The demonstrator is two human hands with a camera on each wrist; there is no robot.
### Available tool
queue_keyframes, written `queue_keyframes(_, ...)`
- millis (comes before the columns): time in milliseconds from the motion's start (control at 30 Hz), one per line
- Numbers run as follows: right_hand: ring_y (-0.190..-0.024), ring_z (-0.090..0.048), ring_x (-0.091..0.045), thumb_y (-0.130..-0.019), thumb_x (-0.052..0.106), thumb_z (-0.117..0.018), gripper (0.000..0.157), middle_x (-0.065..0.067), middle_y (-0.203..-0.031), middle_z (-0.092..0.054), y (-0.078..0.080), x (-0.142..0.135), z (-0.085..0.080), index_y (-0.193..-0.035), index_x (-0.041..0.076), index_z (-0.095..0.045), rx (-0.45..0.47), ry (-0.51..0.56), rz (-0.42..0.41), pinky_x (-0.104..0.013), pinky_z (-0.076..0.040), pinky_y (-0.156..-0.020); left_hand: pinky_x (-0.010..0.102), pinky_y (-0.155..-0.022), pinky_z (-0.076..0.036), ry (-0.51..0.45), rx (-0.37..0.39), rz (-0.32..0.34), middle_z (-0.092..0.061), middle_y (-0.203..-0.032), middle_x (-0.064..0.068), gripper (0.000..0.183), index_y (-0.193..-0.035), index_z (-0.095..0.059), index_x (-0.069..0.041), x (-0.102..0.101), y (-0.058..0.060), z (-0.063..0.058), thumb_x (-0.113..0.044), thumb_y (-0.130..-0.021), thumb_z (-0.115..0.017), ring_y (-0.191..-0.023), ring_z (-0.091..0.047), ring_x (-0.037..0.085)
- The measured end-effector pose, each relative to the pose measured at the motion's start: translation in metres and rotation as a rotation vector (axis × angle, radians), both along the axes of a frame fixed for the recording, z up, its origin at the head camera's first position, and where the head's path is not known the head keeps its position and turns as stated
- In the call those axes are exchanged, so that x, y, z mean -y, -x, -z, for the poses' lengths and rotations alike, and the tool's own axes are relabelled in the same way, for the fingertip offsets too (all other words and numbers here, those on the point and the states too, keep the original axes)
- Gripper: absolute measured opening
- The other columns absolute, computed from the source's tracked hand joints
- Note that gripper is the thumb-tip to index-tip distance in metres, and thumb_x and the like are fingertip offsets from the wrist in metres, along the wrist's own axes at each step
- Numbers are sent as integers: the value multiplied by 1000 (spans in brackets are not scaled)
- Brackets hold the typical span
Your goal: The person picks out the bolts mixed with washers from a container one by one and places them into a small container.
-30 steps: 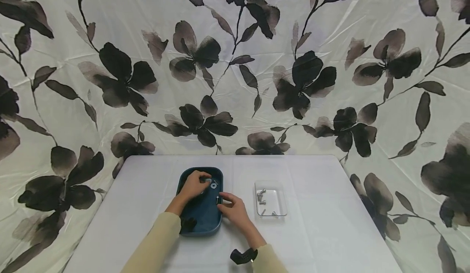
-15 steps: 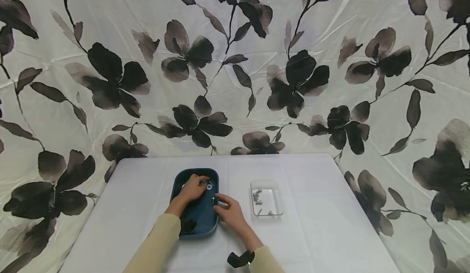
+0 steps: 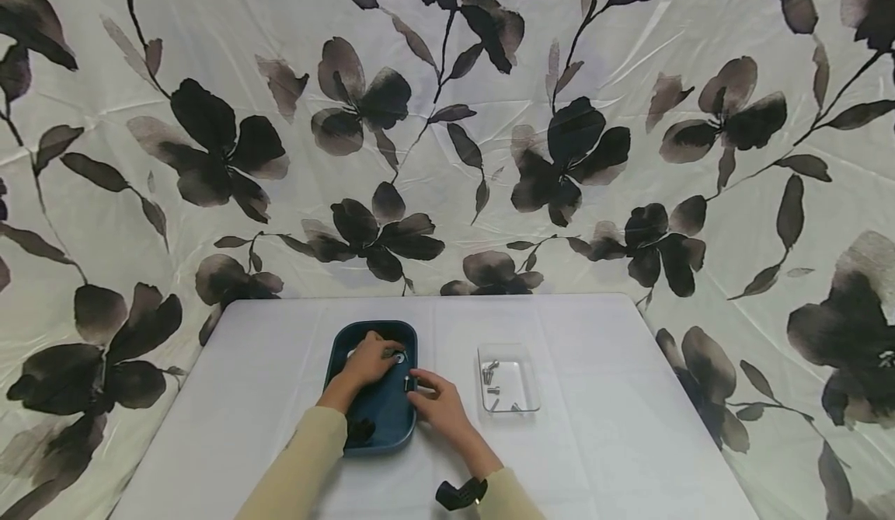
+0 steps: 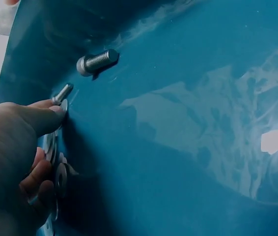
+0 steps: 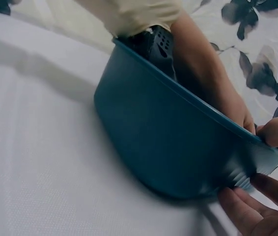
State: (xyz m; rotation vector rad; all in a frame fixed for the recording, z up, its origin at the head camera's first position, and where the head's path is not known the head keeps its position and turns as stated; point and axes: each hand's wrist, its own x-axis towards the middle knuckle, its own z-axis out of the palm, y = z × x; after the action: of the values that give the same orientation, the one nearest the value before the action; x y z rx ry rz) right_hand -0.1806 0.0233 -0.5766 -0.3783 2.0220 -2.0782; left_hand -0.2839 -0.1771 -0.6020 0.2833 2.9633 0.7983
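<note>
My left hand (image 3: 367, 361) reaches into a deep blue plastic tray (image 3: 384, 419). In the left wrist view, its thumb and forefinger pinch a small bolt (image 4: 64, 92) by the head end. Several flat washers (image 4: 61, 178) lie against the tray beneath the curled fingers, partly hidden by them. A thicker bolt (image 4: 98, 62) lies apart on the tray floor. My right hand (image 3: 442, 405) grips the tray's right side; the right wrist view has its thumb at the rim (image 5: 193, 101) and its fingers against the outer wall.
To the right stands a clear plastic box (image 3: 517, 408) with several bolts (image 3: 488, 372) inside. Both stand on a white-covered table (image 3: 601, 427). A flower-printed cloth (image 3: 482, 217) hangs behind the table's far edge. A black wrist device (image 3: 360, 430) is on the left wrist, inside the tray.
My left hand's fingertips have shifted slightly down and curled further over the washers. The right hand stays at the tray's side. The head view has swung a little.
</note>
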Motion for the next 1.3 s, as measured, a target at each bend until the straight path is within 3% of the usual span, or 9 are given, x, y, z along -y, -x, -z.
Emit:
queue_keyframes(333, -109, -60, -38, -95, 6, -61, 42, -34, -129, -51, 0, 1, 0, -135, -4, -52, -9, -15, 0, -37, -55, -78, 45, -77, -42, 43, -43, 43, -50, -104, 8, 33, -114, -72, -21, -8, -2, 1, -26, -82, -78, -93, -47, 25)
queue_keyframes(600, -109, -60, -38, -94, 6, -61, 43, -34, -129, -51, -1, 2, -5, -135, -3, -52, 0, -18, -5, -36, -55, -79, 49, -85, -44, 103, -46, 69, -54, -112, 7, 21, -101, -75, -24, -8, -3, -4, -30, -82, -79, -102, -50, 27)
queue_keyframes(867, -111, -60, -39, -96, 9, -60, 43, -32, -130, -51, -1, 0, -2, -137, -2, -51, -8, -28, -1, -38, -55, -79, 50, -89, -44, 66, -46, 96, -55, -116, 7, 7, -85, -74, -23, -5, -4, -7, -27, -82, -79, -109, -50, 28)
queue_keyframes(1133, -114, -58, -40, -96, 9, -59, 43, -34, -131, -49, -3, -1, 2, -137, -2, -50, -8, -30, -12, -41, -54, -82, 50, -89, -46, 42, -17, 18, -59, -113, 2, 12, -72, -71, -23, -3, -4, -5, -27, -75, -81, -108, -53, 24)
queue_keyframes(1300, -113, -59, -39, -96, 10, -60, 43, -33, -131, -50, -1, -2, 0, -137, -2, -51, -5, -31, -13, -41, -54, -82, 44, -84, -49, -17, -55, 0, -61, -105, -1, 12, -69, -71, -22, -2, -2, -9, -27, -72, -81, -100, -57, 20)
